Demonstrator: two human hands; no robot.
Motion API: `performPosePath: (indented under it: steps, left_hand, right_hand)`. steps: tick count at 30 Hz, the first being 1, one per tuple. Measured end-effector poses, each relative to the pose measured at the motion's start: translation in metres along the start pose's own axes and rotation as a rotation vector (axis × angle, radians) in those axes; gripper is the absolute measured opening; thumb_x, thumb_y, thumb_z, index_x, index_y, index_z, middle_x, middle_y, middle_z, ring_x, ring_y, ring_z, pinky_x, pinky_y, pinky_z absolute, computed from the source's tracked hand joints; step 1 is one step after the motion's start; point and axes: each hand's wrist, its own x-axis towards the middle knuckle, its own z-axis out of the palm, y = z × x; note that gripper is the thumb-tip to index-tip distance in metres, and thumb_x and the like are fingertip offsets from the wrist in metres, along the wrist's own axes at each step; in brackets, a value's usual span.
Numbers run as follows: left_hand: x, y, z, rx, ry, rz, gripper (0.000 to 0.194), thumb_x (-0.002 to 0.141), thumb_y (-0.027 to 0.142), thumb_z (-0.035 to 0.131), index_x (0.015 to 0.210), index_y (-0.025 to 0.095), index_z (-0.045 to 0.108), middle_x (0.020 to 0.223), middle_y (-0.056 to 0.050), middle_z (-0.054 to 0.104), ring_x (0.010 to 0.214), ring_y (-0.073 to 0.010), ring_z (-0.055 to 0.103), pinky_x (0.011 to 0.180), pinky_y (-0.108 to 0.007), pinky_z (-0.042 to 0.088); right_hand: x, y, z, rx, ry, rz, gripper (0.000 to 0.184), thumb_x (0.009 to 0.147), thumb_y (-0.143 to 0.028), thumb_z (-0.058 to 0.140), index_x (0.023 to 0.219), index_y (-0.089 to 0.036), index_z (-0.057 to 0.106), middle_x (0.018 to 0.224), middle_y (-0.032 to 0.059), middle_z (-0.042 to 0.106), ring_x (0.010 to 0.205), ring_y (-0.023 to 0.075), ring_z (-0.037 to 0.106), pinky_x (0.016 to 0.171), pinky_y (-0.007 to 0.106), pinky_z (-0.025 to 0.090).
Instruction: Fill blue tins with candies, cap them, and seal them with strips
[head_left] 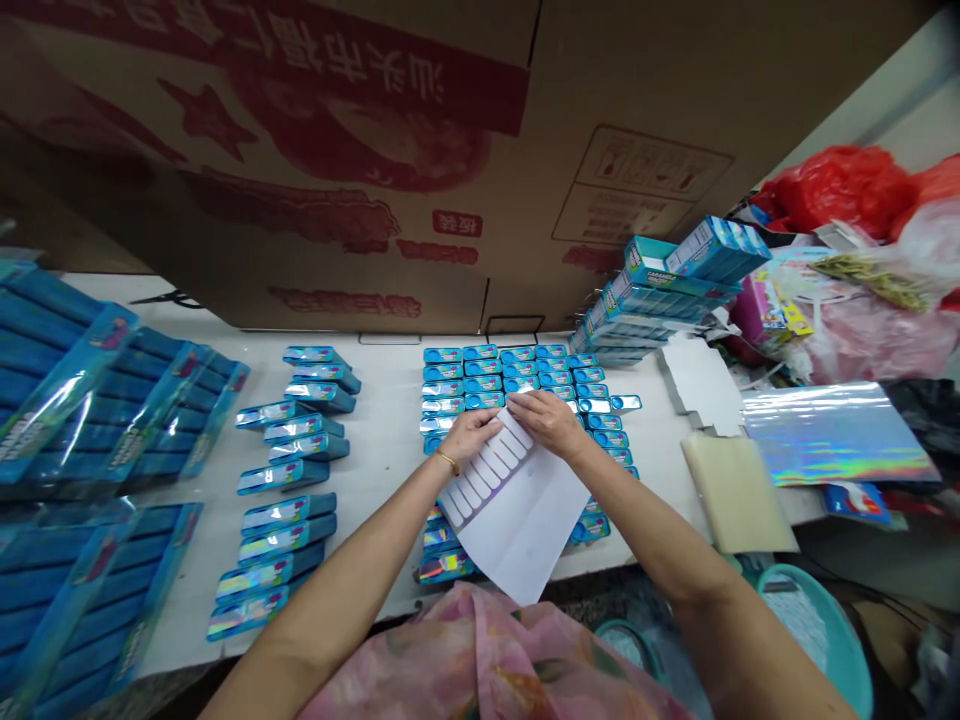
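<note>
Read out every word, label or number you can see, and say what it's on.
Carton, upside down: "汕头市福仁食品"
Carton, small red patch: "板装"
Stacked boxes: probably "CARAMEL"; next line blurred
Too blurred or small: carton's other print, left packs, table boxes
Sheet: none readable

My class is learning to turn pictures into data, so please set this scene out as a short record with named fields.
Left hand: holds the sheet of labels near its top; left hand
Right hand: at the sheet's top corner; right hand
Under the sheet: rows of small blue boxes
Left side: a staggered column of blue boxes
Behind: large cardboard carton with red print
Right side: stacked blue boxes, red plastic bag
</note>
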Motion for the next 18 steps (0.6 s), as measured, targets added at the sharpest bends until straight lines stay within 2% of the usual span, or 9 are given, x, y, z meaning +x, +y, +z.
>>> performPosePath:
  steps: [3, 5, 8, 10, 12, 15, 18]
  left_hand:
    - [-0.001, -0.001, 0.001, -0.028, -0.011, -0.020, 0.040, 0.065, 0.036, 0.059, 0.101, 0.019, 0.062, 0.092, -0.003, 0.066, 0.082, -0.0186, 0.059, 0.076, -0.032, 0.044]
    - [0.002, -0.003, 0.001, 0.036, 0.037, -0.038, 0.038, 0.065, 0.035, 0.058, 0.098, 0.018, 0.063, 0.086, -0.002, 0.067, 0.077, -0.0181, 0.059, 0.071, -0.031, 0.045]
    - [0.010, -0.011, -0.003, 0.252, 0.156, -0.001, 0.028, 0.065, 0.030, 0.055, 0.088, 0.017, 0.066, 0.077, -0.002, 0.066, 0.072, -0.0179, 0.058, 0.068, -0.030, 0.044]
    - [0.015, -0.017, -0.006, 0.411, 0.204, 0.037, 0.023, 0.064, 0.026, 0.054, 0.081, 0.018, 0.067, 0.074, -0.002, 0.066, 0.073, -0.0189, 0.057, 0.071, -0.031, 0.042]
    - [0.016, -0.021, -0.007, 0.470, 0.253, 0.055, 0.025, 0.063, 0.027, 0.055, 0.083, 0.018, 0.067, 0.074, -0.003, 0.065, 0.076, -0.0197, 0.056, 0.073, -0.032, 0.041]
    - [0.010, -0.018, -0.009, 0.269, 0.397, 0.057, 0.035, 0.067, 0.038, 0.054, 0.092, 0.017, 0.065, 0.080, -0.004, 0.064, 0.081, -0.0186, 0.056, 0.074, -0.031, 0.040]
    - [-0.001, -0.005, -0.015, -0.118, 0.541, 0.022, 0.051, 0.071, 0.054, 0.043, 0.095, 0.014, 0.062, 0.084, -0.006, 0.063, 0.079, -0.0161, 0.056, 0.069, -0.029, 0.042]
  right_hand:
    - [-0.002, -0.004, -0.007, 0.002, 0.002, -0.001, 0.023, 0.086, -0.020, 0.039, 0.098, -0.018, 0.059, 0.109, 0.0061, 0.058, 0.092, 0.0154, 0.050, 0.076, 0.029, 0.040]
    - [-0.002, -0.010, -0.016, 0.006, -0.019, 0.054, 0.022, 0.086, -0.021, 0.040, 0.090, -0.018, 0.061, 0.108, 0.0066, 0.059, 0.090, 0.0158, 0.050, 0.076, 0.029, 0.039]
    - [0.004, -0.020, -0.039, 0.049, -0.062, 0.168, 0.020, 0.084, -0.024, 0.043, 0.078, -0.017, 0.060, 0.102, 0.0075, 0.059, 0.088, 0.0167, 0.051, 0.076, 0.030, 0.038]
    - [0.012, -0.024, -0.056, 0.129, -0.065, 0.267, 0.016, 0.082, -0.022, 0.045, 0.076, -0.017, 0.059, 0.096, 0.0071, 0.060, 0.086, 0.0161, 0.052, 0.075, 0.028, 0.039]
    - [0.024, -0.025, -0.068, 0.235, -0.055, 0.393, 0.013, 0.080, -0.021, 0.048, 0.075, -0.017, 0.059, 0.088, 0.0052, 0.060, 0.081, 0.0144, 0.053, 0.070, 0.025, 0.039]
    - [0.048, -0.021, -0.066, 0.422, -0.077, 0.596, 0.012, 0.075, -0.023, 0.053, 0.066, -0.017, 0.059, 0.071, 0.0010, 0.059, 0.068, 0.0118, 0.053, 0.061, 0.022, 0.039]
    - [0.068, -0.018, -0.042, 0.737, -0.087, 0.838, 0.015, 0.070, -0.027, 0.055, 0.061, -0.015, 0.057, 0.055, -0.0024, 0.052, 0.054, 0.0094, 0.050, 0.050, 0.020, 0.037]
